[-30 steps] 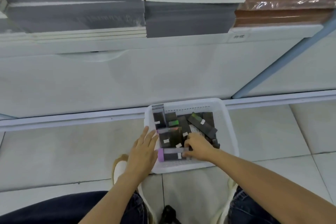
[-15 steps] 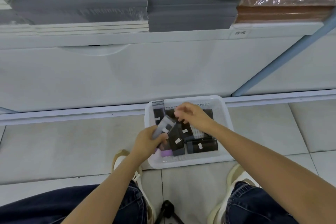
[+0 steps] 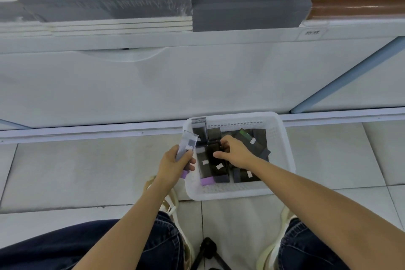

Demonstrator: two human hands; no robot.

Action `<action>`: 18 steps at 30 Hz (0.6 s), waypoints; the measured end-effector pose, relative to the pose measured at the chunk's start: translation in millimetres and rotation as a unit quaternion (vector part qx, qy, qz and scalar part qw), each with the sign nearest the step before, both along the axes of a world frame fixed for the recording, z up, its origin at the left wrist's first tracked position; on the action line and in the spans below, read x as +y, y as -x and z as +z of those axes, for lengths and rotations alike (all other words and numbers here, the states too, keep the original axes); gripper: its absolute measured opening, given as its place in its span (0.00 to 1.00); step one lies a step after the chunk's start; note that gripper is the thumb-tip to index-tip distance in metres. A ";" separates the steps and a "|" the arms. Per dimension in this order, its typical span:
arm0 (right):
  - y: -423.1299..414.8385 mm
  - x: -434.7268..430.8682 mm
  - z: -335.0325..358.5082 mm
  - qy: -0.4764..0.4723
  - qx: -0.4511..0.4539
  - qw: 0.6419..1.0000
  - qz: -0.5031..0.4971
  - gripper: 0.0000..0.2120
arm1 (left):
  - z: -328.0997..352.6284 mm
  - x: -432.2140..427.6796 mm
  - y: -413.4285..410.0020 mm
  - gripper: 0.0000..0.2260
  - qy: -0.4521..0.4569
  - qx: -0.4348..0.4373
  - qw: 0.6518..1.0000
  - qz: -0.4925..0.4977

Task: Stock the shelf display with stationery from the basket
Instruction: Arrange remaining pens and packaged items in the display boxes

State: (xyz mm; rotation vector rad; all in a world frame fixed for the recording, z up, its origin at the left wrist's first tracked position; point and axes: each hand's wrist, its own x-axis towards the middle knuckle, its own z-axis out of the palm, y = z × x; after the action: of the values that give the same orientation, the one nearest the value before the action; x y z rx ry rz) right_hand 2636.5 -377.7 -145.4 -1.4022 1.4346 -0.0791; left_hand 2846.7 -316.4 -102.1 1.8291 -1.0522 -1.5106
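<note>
One slim grey-and-purple packet [image 3: 187, 148] is gripped in your left hand [image 3: 175, 165], your right hand [image 3: 235, 153] pinches a black packet [image 3: 213, 155] in the well-filled white plastic basket [image 3: 287, 149]: stocking looks barely begun.

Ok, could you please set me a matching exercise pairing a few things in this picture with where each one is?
1. left hand
2. right hand
3. white basket
4. brown stack

a. on the shelf
b. inside the basket, gripping a dark pack
c. on the floor tiles
d. left of the basket, holding a grey pack

Pairs: 1-d, 2-b, 3-c, 4-a.
</note>
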 end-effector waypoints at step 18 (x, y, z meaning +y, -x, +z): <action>-32.3 -36.7 230.4 0.121 -0.260 0.958 -0.006 0.11 | 160.8 -18.8 31.2 0.19 0.046 0.348 0.933 0.078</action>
State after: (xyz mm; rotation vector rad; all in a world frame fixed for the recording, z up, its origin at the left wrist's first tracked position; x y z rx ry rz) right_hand 2668.9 -414.3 85.0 -1.4307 1.0140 -0.6064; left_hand 2815.5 -335.2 58.7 1.1222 -0.5991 -1.7713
